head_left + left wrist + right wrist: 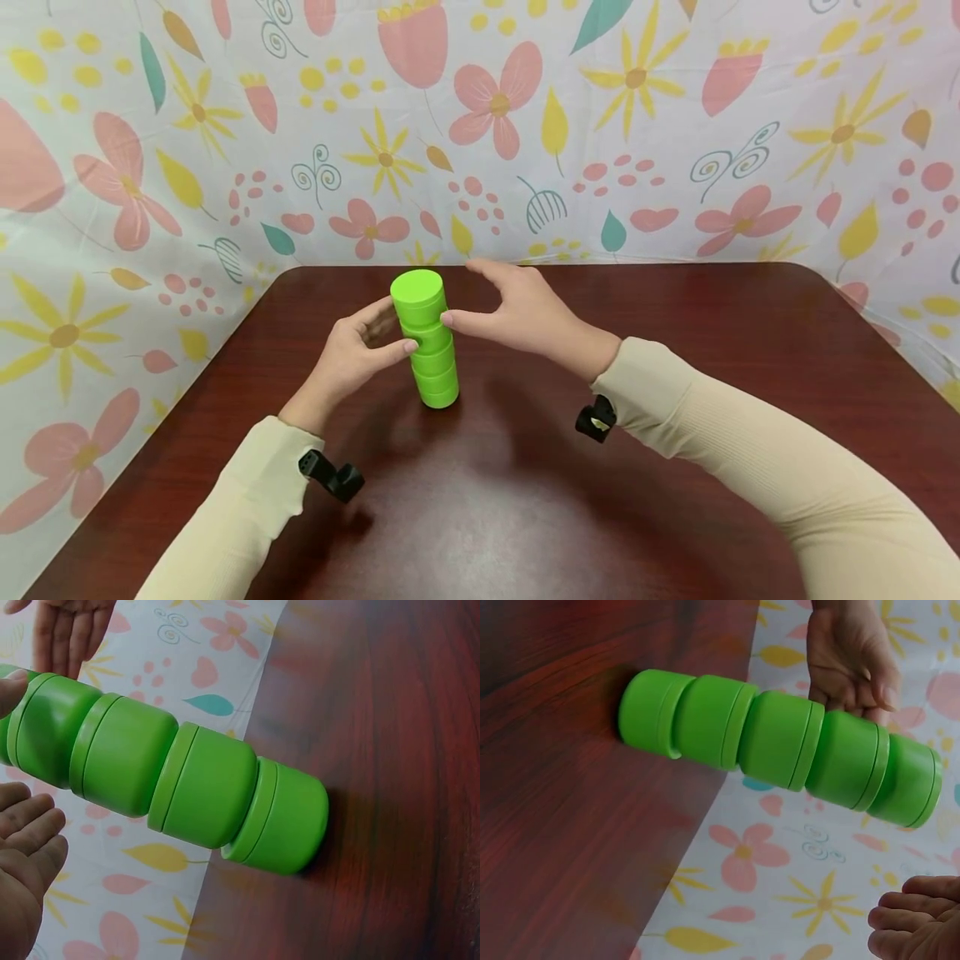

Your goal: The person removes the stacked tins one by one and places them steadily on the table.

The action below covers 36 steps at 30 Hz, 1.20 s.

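Several round lime-green lidded jars stand on the table in one upright stack [435, 364], slightly staggered from jar to jar. On the left side, my left hand [347, 354] curves loosely about the upper jars, its thumb overlapping them in the head view and its fingers partly hidden behind. The right hand [525, 312] is held to the right of the top jar [418, 296], thumb tip right at its edge and fingers spread away. In the right wrist view, a gap shows between the stack [780, 739] and the right fingers [911, 919].
The dark red-brown wooden table [712, 375] reflects light near its front. A white cloth [570, 142] printed with flowers and leaves hangs behind the table and along its left side. Black wrist cameras [330, 477] sit on both cream sleeves.
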Each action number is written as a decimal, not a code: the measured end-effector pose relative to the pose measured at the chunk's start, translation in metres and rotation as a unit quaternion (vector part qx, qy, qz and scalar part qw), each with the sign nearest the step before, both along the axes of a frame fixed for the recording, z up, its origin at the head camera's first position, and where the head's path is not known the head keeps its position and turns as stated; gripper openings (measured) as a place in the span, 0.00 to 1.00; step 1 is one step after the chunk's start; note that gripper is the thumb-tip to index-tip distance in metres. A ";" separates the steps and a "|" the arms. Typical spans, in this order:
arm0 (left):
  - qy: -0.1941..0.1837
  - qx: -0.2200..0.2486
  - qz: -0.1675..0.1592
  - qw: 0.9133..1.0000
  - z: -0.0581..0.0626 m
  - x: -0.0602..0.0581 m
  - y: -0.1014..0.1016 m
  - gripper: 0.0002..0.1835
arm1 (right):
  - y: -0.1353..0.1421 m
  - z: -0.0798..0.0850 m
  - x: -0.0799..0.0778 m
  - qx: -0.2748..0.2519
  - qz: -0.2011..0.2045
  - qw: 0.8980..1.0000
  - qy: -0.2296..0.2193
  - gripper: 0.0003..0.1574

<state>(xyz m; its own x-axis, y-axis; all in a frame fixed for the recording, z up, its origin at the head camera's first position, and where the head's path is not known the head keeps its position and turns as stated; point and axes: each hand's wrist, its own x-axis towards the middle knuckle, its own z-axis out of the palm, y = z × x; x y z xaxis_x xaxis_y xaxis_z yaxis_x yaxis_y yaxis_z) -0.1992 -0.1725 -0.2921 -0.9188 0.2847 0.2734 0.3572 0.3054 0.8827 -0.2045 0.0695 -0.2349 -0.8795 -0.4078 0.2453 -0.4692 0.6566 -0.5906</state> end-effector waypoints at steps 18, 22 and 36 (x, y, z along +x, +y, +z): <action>0.004 0.061 -0.034 0.998 -0.012 -0.001 0.008 0.31 | -0.022 0.004 -0.011 -0.014 0.038 0.999 -0.020 0.40; 0.008 0.069 -0.036 0.997 -0.013 -0.002 0.009 0.30 | -0.026 0.005 -0.012 -0.017 0.042 0.999 -0.019 0.38; 0.011 0.084 -0.043 0.995 -0.015 -0.003 0.009 0.28 | -0.031 0.002 -0.015 -0.068 0.065 0.996 -0.002 0.21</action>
<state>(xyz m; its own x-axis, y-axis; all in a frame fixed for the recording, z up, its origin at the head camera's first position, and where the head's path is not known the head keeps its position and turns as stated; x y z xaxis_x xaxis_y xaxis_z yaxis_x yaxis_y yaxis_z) -0.2021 -0.1631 -0.3070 -0.8869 0.3098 0.3427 0.3944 0.1214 0.9109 -0.2193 0.0385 -0.2324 -0.8221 -0.4819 0.3032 -0.5432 0.5046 -0.6710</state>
